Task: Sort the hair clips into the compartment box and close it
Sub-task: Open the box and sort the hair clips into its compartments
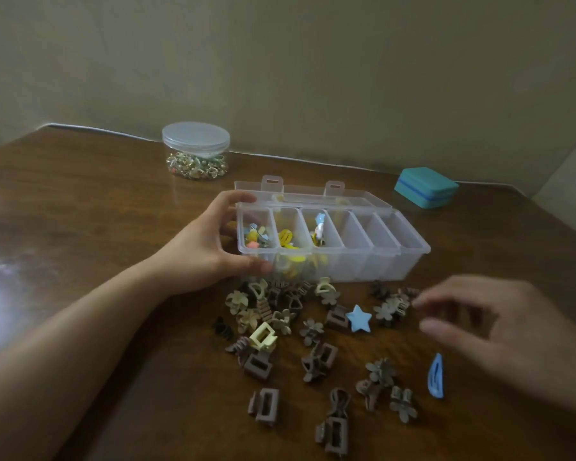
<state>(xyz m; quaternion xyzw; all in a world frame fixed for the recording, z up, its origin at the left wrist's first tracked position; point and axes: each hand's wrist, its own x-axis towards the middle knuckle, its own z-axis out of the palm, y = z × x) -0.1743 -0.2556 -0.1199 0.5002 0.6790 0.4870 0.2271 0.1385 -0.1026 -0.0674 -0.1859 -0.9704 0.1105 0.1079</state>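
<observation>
Six compartments in clear plastic compartment box [396, 261], lid [313, 194] hinged open toward back wall; box resting mid-table on dark brown wooden table [80, 211]. Leftmost compartment holding small multicoloured clips [255, 236]; second holding yellow clips [286, 239]; third holding blue-and-white clip [319, 224] standing on end; remaining three bare.

Left hand [207, 247] curled around left end of box, thumb against front wall, fingers over upper left corner; gripping box.

Right hand [499, 327] hovering above table at front right, motion-blurred, fingers loosely spread and slightly bent, pinching nothing visible.

Loose pile of brown, beige and cream small claw hair clips [280, 321] scattered on table in front of box, some flower-shaped, some rectangular. Light blue star-shaped clip [359, 319] lying among them, near centre. Blue teardrop snap clip [435, 375] lying apart at right, just below right hand.

Round clear plastic jar with lid [196, 149] at back left, holding small gold and pastel items. Teal rectangular case [425, 187] at back right, shut.
</observation>
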